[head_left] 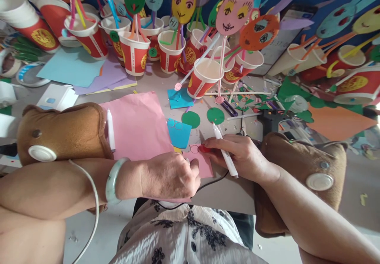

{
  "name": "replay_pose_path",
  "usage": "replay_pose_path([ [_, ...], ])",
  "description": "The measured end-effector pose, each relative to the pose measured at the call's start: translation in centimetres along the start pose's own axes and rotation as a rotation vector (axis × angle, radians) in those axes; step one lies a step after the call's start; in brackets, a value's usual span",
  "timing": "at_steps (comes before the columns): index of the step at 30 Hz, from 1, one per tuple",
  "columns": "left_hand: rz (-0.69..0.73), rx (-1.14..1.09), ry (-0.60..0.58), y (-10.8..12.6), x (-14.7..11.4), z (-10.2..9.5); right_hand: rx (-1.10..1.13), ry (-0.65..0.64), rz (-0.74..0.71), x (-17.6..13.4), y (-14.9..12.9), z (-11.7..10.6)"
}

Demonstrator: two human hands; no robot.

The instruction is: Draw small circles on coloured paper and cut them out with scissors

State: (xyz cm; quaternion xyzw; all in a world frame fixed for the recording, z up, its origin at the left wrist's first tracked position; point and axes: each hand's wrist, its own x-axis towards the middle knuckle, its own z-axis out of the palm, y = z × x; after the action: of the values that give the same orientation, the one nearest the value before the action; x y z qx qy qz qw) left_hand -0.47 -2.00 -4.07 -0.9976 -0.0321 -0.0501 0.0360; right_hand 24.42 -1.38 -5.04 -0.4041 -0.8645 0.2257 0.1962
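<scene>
Near the counter's (154, 82) front edge, the left hand (170, 175) pressed closed on pink paper (203, 165); the right hand (237, 153) gripped a white marker (225, 150).

- The left hand (172, 175) rests on a small paper (203, 165) at the near edge of the table (154, 80).
- The right hand (240, 153), just right of it, holds a pen (225, 151) over the same paper.
- A big sheet (136, 123) lies left of the small paper.
- Two discs (203, 117) lie behind the hands.
- The cups (169, 52) stand in a row behind the discs.
- A cushion (63, 131) lies at far left, another cushion (303, 165) at right.
</scene>
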Motion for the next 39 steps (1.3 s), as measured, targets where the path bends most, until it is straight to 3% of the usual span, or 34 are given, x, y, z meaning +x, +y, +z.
replay_pose_path([
  [20, -0.034, -0.052, 0.009, -0.05, 0.06, -0.06, 0.0, -0.004, 0.001, 0.07, -0.1, -0.05],
  [28, -0.108, -0.005, 0.093, 0.03, 0.35, 0.0, -0.047, -0.02, -0.014, 0.13, -0.17, -0.07],
  [33, -0.146, 0.032, 0.033, -0.07, 0.41, -0.44, -0.035, -0.026, -0.014, 0.17, -0.17, -0.08],
  [39, -0.19, -0.082, -0.075, -0.42, 0.31, -0.85, 0.078, -0.021, 0.059, 0.55, -0.59, -0.73],
])
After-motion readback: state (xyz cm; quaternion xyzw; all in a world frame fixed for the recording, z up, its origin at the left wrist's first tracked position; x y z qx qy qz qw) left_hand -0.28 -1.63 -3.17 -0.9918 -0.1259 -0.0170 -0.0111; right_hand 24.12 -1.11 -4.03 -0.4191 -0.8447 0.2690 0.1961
